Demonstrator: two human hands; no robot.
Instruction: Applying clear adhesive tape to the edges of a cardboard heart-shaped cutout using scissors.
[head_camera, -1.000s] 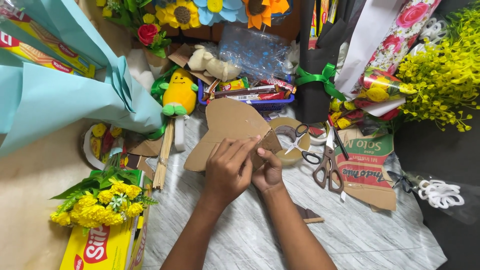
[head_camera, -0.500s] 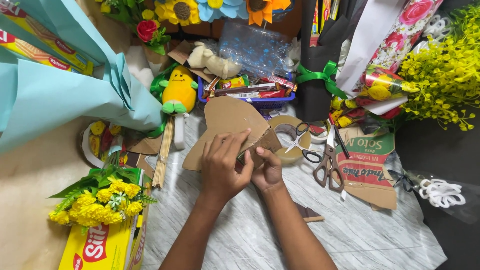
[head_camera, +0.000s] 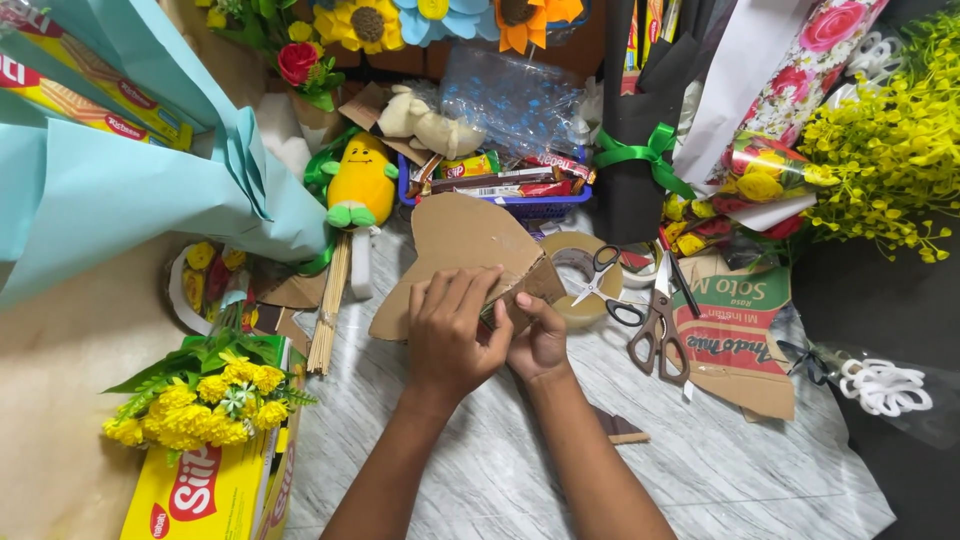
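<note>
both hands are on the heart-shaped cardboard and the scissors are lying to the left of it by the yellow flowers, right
Not quite. Both the left hand and right hand are on the heart-shaped cardboard, but the scissors lie to its right, beside the tape roll. The yellow flowers are on the left. The head view shows this.

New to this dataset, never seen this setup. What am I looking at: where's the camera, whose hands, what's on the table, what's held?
There is no machine here: a person works with bare hands, filmed by one camera on their head looking down. The left hand and right hand meet on the lower edge of a heart-shaped cardboard piece lying on a marble-patterned tabletop; exactly what the fingers pinch is hidden. Around it lie a tape roll, two pairs of scissors, a bundle of wooden skewers, yellow artificial flowers, a corn-shaped plush toy and light blue wrapping paper.
</note>
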